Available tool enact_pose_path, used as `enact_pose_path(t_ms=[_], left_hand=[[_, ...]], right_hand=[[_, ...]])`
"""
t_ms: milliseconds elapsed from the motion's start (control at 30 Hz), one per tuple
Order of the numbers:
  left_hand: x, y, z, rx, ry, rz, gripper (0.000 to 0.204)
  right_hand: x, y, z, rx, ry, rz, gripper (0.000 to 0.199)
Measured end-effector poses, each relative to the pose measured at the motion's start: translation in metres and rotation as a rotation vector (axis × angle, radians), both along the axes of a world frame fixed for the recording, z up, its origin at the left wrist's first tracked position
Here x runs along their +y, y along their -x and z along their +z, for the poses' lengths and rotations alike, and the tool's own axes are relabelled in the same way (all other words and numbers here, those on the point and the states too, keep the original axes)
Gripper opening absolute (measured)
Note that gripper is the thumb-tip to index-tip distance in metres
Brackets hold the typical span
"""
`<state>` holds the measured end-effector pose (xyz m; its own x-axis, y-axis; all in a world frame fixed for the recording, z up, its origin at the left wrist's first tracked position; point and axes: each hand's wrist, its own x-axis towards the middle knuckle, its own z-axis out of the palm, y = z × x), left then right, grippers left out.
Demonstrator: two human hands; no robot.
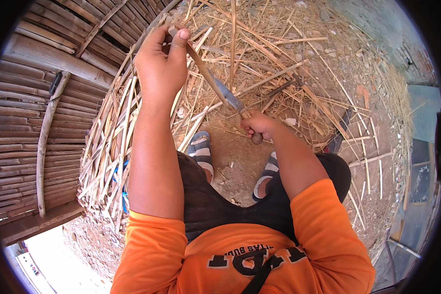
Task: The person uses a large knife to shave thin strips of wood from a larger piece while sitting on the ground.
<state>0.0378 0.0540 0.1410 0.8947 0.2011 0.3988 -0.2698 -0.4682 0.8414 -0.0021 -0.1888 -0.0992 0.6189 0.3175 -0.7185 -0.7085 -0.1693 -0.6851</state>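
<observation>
My left hand point(161, 61) is closed, with thumb and fingers pinching the far end of a narrow bamboo strip point(207, 76). The strip slants down from there toward my right hand. Wrapped round the handle of a large knife point(228, 96), my right hand point(260, 125) is low in front of my knees. The grey blade points up and to the left, close along the strip's lower end; whether its edge touches the strip, I cannot tell. Shavings and split bamboo point(259, 46) cover the ground beyond both hands.
A heap of long pale bamboo strips point(108, 142) lies beside my left arm. The slatted bamboo wall point(14, 142) stands further left. A dark hammer-like tool point(286, 87) rests among the scraps. My feet are in striped footwear point(200, 149). A bluish wall point(377, 24) rises at far right.
</observation>
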Motion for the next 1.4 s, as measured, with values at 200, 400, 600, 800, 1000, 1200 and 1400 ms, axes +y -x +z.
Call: enact_pose_path(t_ms=[200, 400, 600, 800, 1000, 1200, 1400], left_hand=[[0.016, -0.007, -0.008, -0.029, 0.012, 0.063, 0.031], [0.01, -0.006, -0.013, -0.075, 0.05, 0.12, 0.035], [0.016, -0.002, -0.008, -0.01, 0.027, 0.074, 0.029], [0.02, -0.002, -0.008, -0.017, 0.068, 0.058, 0.027], [0.023, -0.008, -0.009, -0.027, -0.006, 0.14, 0.026], [0.021, -0.003, -0.004, -0.146, 0.069, 0.228, 0.034], [0.021, 0.006, 0.011, -0.241, 0.055, 0.238, 0.027]], right_hand=[[0.02, 0.003, 0.028, -0.816, 0.872, 0.351, 0.026], [0.024, 0.016, 0.017, -0.594, 1.051, 0.433, 0.03], [0.017, 0.006, -0.015, -0.4, 0.814, 0.401, 0.032], [-0.01, -0.002, -0.042, -0.051, 0.574, 0.234, 0.029], [-0.011, 0.002, -0.069, -0.511, 0.898, 0.313, 0.041], [-0.004, -0.01, -0.014, -0.295, 0.648, 0.103, 0.042], [-0.009, -0.012, -0.017, -0.082, 0.447, -0.246, 0.027]])
